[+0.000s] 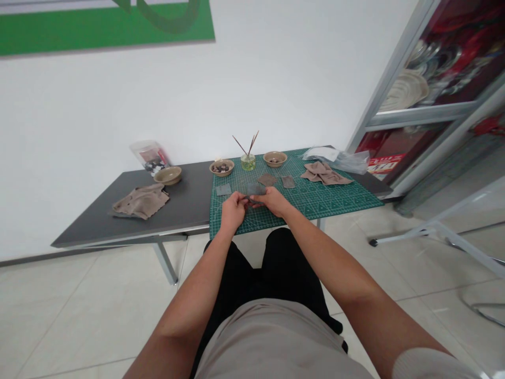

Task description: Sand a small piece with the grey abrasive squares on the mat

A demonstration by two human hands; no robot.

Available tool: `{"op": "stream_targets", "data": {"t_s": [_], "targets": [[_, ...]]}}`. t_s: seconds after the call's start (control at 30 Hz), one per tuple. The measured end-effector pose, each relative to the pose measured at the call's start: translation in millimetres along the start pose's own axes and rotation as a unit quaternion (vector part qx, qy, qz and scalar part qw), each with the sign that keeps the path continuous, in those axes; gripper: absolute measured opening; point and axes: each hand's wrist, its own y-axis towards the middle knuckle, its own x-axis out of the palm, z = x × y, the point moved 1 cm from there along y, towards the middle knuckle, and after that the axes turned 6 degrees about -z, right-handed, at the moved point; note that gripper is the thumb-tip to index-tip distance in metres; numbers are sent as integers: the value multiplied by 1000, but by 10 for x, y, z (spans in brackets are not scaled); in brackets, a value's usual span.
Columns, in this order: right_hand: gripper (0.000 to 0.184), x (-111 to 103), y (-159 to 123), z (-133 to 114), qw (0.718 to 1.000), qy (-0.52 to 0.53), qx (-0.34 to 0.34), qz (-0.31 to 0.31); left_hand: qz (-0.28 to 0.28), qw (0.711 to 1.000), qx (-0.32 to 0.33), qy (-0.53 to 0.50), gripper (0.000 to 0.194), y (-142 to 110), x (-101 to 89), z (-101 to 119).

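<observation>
The held item is a small dark grey piece, apparently cloth, located above the near edge of the surface, over the green mat and well in from the surface's left and right corners. Handling, as judged from appearance: very light, soft and limp, with a dry face unlikely to slip; breakage is not a concern, though creasing or stretching is. It is best taken at opposite side edges, between thumb and fingertips, so that it does not sag. Grip: the left hand is closed to a pinch at the item's left end, the thumb and fingers drawn together; the right hand is nearly closed on its right part, thumb on top. Appearance: dull, dark grey, narrow as presented and seemingly folded or bunched; its full outline is hidden by the fingers. A paler bluish-grey area shows just beyond; whether it belongs to the same item cannot be determined. Adjacent on the mat, a flat grey square lies left of the hands, and a brownish patch lies just beyond them.
</observation>
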Motion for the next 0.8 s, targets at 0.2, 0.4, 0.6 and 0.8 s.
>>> {"op": "stream_targets", "data": {"t_s": [0.2, 0.4, 0.6, 0.8], "targets": [[28, -2, 14, 13, 999, -38, -15, 27, -3, 999, 14, 34, 17, 1, 20, -23], [28, 38, 50, 38, 997, -59, -31, 49, -19, 995, 38, 92, 16, -32, 55, 0], [33, 37, 5, 6, 999, -4, -25, 28, 18, 997, 24, 75, 13, -28, 35, 5], [30, 20, 1, 13, 998, -31, -34, 31, 0, 998, 33, 55, 14, -24, 16, -6]]}}
